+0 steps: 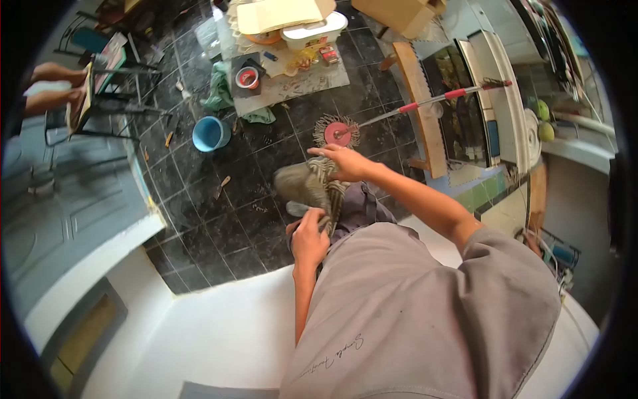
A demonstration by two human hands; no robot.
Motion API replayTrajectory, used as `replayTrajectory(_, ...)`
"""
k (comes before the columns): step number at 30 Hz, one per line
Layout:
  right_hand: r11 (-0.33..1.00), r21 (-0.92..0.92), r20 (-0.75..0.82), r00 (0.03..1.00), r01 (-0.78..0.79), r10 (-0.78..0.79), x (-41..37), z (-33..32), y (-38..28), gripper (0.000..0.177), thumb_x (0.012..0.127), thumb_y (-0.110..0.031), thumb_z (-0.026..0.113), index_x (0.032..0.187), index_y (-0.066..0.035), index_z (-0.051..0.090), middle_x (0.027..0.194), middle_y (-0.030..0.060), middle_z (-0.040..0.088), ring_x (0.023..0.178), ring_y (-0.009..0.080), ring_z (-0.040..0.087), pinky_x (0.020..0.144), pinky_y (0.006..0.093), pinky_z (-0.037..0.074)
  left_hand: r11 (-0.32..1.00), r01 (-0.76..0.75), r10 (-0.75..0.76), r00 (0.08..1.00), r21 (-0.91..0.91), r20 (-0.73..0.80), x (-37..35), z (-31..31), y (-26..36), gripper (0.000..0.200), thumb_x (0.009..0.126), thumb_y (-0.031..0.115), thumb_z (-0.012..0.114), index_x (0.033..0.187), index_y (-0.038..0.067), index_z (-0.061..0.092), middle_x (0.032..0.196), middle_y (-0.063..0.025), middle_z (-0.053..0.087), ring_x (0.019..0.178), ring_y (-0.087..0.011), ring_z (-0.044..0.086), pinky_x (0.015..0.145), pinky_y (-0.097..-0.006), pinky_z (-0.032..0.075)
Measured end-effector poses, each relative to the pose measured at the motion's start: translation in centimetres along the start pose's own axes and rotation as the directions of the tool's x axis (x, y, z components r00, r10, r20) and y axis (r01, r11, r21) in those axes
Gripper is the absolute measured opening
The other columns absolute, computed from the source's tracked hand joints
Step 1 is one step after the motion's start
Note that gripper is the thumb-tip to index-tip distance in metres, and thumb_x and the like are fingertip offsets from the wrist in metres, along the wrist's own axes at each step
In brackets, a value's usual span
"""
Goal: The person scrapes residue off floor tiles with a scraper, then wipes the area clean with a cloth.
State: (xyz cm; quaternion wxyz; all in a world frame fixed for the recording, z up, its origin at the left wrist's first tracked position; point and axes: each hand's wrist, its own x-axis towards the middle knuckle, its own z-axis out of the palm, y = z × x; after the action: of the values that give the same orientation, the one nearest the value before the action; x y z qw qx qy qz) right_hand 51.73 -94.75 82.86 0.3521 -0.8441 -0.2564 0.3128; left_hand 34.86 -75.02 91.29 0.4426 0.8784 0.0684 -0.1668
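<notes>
In front of my body hangs a striped cloth (321, 167), dark and pale, with a grey-olive part smeared by motion at its left. My right hand (347, 163) is at the cloth's upper end, fingers reaching left over it and the thumb side against the fabric. Lower down, my left hand (310, 239) has its fingers curled in at the cloth's lower edge, next to a small light-grey piece. Just beyond my right hand, a mop (339, 133) with a round pink head rests on the dark tiles, its red and silver handle slanting to the right.
A blue bucket (211, 134) stands on the tiled floor (246, 213). Behind it, a low table (292, 93) carries a white tub (316, 32), a red cup (247, 78) and small packets. Someone's feet (76, 86) rest on a chair at left. A wooden bench (420, 106) is at right.
</notes>
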Motion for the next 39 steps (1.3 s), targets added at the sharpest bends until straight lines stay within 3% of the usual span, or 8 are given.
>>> replayTrajectory(5, 0.872, -0.124, 0.443, 0.813, 0.473, -0.378, -2.2, -2.0, 0.5, 0.058, 0.081, -0.016, 0.08, 0.137, -0.016, 0.067, 0.151, 0.0167, 0.053, 0.135, 0.0399, 0.054, 0.102, 0.0495, 0.053, 0.999, -0.036, 0.034, 0.996, 0.023, 0.081, -1.1, 3.1, 2.7, 0.043, 0.076, -0.001, 0.071, 0.117, 0.012, 0.065, 0.114, -0.0102, 0.071, 0.103, -0.0393, 0.069, 0.085, -0.0502, 0.056)
replayTrajectory(7, 0.947, -0.242, 0.693, 0.721, 0.213, 0.015, -2.9, -3.2, -2.6, 0.032, 0.093, -0.027, 0.07, 0.121, -0.011, 0.075, 0.108, 0.0167, 0.076, 0.105, 0.037, 0.072, 0.091, 0.0471, 0.056, 1.0, -0.018, 0.018, 0.999, -0.024, -0.033, -2.4, 3.7, 2.6, 0.044, 0.076, -0.001, 0.071, 0.118, 0.012, 0.065, 0.115, -0.0107, 0.071, 0.103, -0.0403, 0.069, 0.085, -0.0496, 0.057)
replayTrajectory(14, 0.953, -0.254, 0.838, 0.53, 0.164, 0.132, -8.1, -0.4, -2.5, 0.062, 0.094, -0.053, 0.073, 0.135, -0.005, 0.067, 0.106, 0.017, 0.076, 0.101, 0.0308, 0.073, 0.089, 0.0425, 0.056, 0.95, 0.128, -0.241, 0.88, -0.284, -0.41, -10.6, 11.2, 1.9, 0.047, 0.077, -0.001, 0.074, 0.121, 0.01, 0.065, 0.115, -0.0134, 0.073, 0.103, -0.04, 0.07, 0.085, -0.0457, 0.058)
replayTrajectory(20, 0.82, -0.216, 0.92, 0.393, 0.531, -0.012, -10.6, 3.3, -0.9, 0.053, 0.091, -0.047, 0.077, 0.119, -0.003, 0.069, 0.098, 0.0179, 0.074, 0.096, 0.0351, 0.072, 0.087, 0.0449, 0.056, 0.803, 0.245, -0.584, 0.511, -0.543, -0.632, -18.5, 22.3, 1.2, 0.046, 0.081, 0.005, 0.083, 0.124, 0.007, 0.067, 0.106, -0.0174, 0.075, 0.097, -0.0346, 0.074, 0.077, -0.0393, 0.057)
replayTrajectory(24, 0.822, -0.284, 0.846, 0.532, 0.493, -0.027, -10.5, 4.8, -4.6, 0.047, 0.085, -0.036, 0.081, 0.121, -0.009, 0.067, 0.119, 0.0191, 0.07, 0.112, 0.0374, 0.067, 0.095, 0.0457, 0.054, 0.742, 0.23, -0.671, 0.263, -0.63, -0.693, -21.7, 24.0, 2.0, 0.035, 0.086, 0.021, 0.083, 0.113, 0.004, 0.069, 0.093, -0.0184, 0.072, 0.092, -0.0409, 0.071, 0.076, -0.0464, 0.055)
replayTrajectory(28, 0.626, 0.0, 0.811, 0.366, 0.78, -0.456, -11.1, 8.7, -7.2, 0.05, 0.081, -0.028, 0.083, 0.123, -0.01, 0.064, 0.134, 0.0164, 0.064, 0.12, 0.0371, 0.063, 0.099, 0.0453, 0.052, 0.855, 0.308, -0.486, 0.196, -0.418, -0.852, -22.9, 23.2, 3.1, 0.026, 0.09, 0.019, 0.078, 0.108, 0.003, 0.068, 0.095, -0.0176, 0.069, 0.09, -0.0442, 0.068, 0.075, -0.0495, 0.054)
replayTrajectory(36, 0.307, 0.233, 0.927, -0.115, 0.923, -0.357, -15.6, 15.0, -11.8, 0.065, 0.079, -0.031, 0.086, 0.136, -0.01, 0.063, 0.133, 0.0096, 0.065, 0.131, 0.0305, 0.058, 0.119, 0.0495, 0.036, 0.871, 0.198, -0.488, 0.449, -0.449, -0.749, -24.1, 25.7, 4.0, 0.037, 0.085, 0.009, 0.079, 0.12, 0.005, 0.069, 0.109, -0.0191, 0.072, 0.101, -0.0429, 0.07, 0.086, -0.0472, 0.055)
replayTrajectory(39, 0.448, -0.05, 0.998, 0.033, 0.893, 0.046, -16.2, 13.4, -13.5, 0.051, 0.079, -0.038, 0.085, 0.122, -0.012, 0.074, 0.117, 0.007, 0.073, 0.127, 0.0277, 0.061, 0.114, 0.0518, 0.037, 0.84, 0.119, -0.515, 0.484, -0.53, -0.707, -25.1, 26.0, 5.2, 0.041, 0.083, 0.009, 0.079, 0.123, 0.006, 0.07, 0.11, -0.017, 0.074, 0.097, -0.0395, 0.071, 0.085, -0.0446, 0.056)
